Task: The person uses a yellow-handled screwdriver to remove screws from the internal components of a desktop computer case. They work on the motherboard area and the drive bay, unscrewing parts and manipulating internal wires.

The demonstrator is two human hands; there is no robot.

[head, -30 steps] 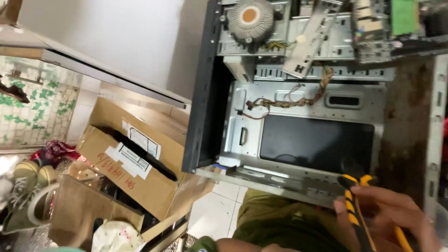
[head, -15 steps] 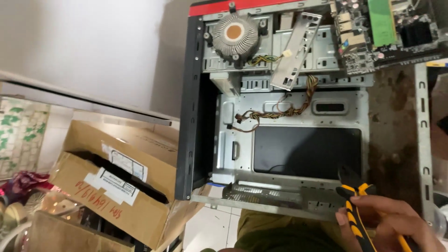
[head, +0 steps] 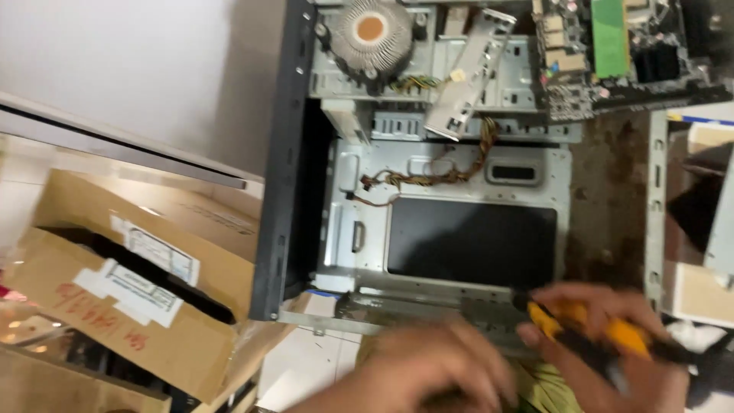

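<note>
Right hand [head: 612,336] grips yellow-black pliers [head: 589,333] at the near edge of the open case [head: 443,229]. Left hand [head: 428,375], blurred, rests beside it on that edge; its grip cannot be told. Cardboard box [head: 130,283] sits left of the case.

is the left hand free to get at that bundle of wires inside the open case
Probably yes: the left hand looks empty, low by the case's near edge, and the open side leaves the wire bundle uncovered. The right hand holds the yellow-handled tool off to the side.
</note>
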